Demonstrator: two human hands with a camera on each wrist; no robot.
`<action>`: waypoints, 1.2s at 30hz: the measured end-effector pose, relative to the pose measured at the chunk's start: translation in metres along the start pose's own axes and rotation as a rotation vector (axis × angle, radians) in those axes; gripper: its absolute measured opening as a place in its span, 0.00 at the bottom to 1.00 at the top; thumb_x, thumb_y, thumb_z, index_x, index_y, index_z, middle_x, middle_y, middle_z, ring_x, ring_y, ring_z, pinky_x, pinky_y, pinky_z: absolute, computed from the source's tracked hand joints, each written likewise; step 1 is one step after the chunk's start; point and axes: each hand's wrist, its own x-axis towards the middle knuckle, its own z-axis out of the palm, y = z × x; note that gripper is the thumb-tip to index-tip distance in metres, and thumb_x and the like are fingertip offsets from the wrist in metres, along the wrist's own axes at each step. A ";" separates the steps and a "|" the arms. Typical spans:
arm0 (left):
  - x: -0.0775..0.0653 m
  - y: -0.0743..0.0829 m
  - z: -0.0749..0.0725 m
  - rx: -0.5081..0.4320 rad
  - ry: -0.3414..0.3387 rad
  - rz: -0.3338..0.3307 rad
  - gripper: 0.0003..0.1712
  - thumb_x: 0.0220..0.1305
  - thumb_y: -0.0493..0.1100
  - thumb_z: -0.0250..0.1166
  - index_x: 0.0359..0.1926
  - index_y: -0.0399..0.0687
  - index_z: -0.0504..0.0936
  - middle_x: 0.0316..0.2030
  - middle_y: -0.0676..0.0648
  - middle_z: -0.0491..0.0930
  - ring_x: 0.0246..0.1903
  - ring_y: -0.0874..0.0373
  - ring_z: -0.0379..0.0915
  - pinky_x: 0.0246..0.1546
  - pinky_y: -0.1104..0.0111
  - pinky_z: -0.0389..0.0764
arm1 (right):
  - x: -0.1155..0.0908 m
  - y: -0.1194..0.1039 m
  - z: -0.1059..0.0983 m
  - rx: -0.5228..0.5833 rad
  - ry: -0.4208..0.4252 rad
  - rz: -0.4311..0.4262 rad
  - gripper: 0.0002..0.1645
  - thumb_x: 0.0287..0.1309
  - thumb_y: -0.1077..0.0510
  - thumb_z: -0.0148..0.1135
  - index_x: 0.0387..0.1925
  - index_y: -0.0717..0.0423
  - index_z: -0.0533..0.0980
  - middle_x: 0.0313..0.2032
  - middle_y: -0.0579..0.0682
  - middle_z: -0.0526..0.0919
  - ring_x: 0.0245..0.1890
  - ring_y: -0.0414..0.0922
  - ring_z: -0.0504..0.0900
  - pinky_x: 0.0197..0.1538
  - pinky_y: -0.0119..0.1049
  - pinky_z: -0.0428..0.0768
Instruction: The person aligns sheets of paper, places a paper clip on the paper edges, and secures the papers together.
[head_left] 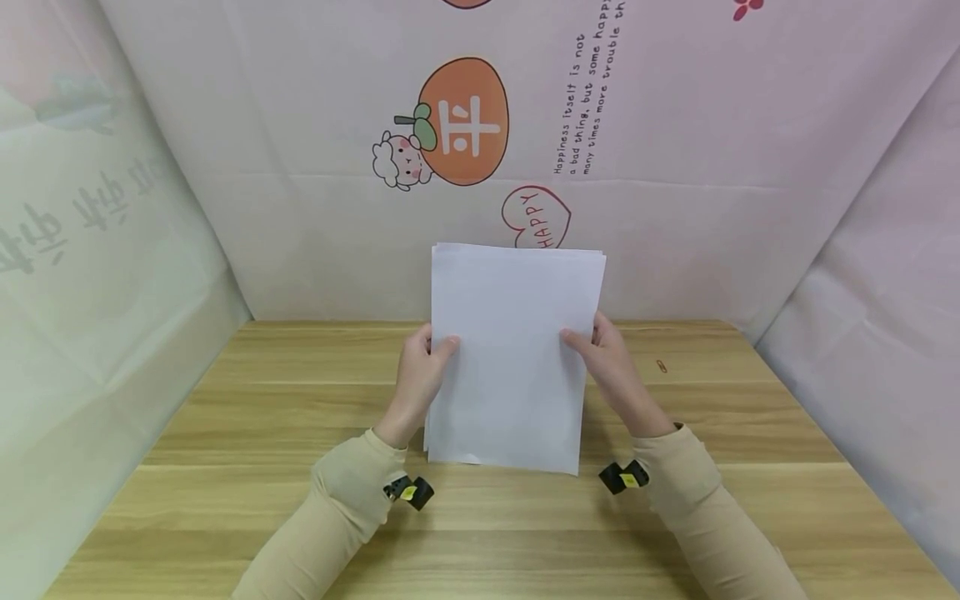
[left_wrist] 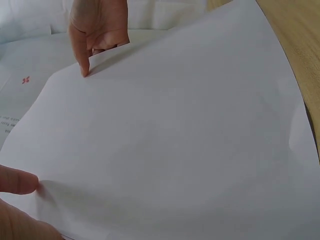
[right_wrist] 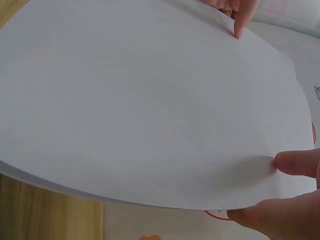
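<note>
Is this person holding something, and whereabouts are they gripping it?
Yes, a stack of white paper: the left hand pinches its left edge and the right hand its right edge, both roughly halfway up.

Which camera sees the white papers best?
The head view: all four corners of the white papers show, with the left hand and right hand gripping the sides. Both wrist views show them closer, but the picture edges cut them off.

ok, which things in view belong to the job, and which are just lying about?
In the job:
white paper sheets
left hand, pinching one side
right hand, pinching the other

Seemingly just around:
paper clip, untouched on the table
printed backdrop
</note>
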 end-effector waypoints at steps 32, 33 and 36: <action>-0.002 0.000 0.002 -0.057 0.023 0.126 0.16 0.64 0.38 0.59 0.51 0.35 0.76 0.49 0.40 0.79 0.50 0.50 0.76 0.51 0.54 0.75 | -0.003 0.000 -0.005 -0.037 0.007 -0.201 0.34 0.66 0.49 0.55 0.67 0.57 0.58 0.60 0.59 0.72 0.53 0.40 0.76 0.52 0.31 0.75; -0.002 0.001 0.003 -0.056 0.026 0.131 0.16 0.64 0.38 0.59 0.51 0.35 0.76 0.49 0.40 0.79 0.50 0.50 0.76 0.52 0.55 0.75 | -0.003 -0.001 -0.004 -0.034 0.007 -0.213 0.34 0.66 0.49 0.55 0.67 0.57 0.58 0.60 0.59 0.72 0.53 0.39 0.76 0.51 0.30 0.75; -0.002 0.001 0.003 -0.048 0.033 0.154 0.15 0.64 0.37 0.59 0.50 0.34 0.77 0.48 0.39 0.80 0.49 0.50 0.76 0.51 0.55 0.76 | -0.003 -0.001 -0.004 -0.017 0.006 -0.243 0.33 0.66 0.50 0.54 0.67 0.57 0.58 0.60 0.59 0.71 0.53 0.39 0.76 0.50 0.29 0.76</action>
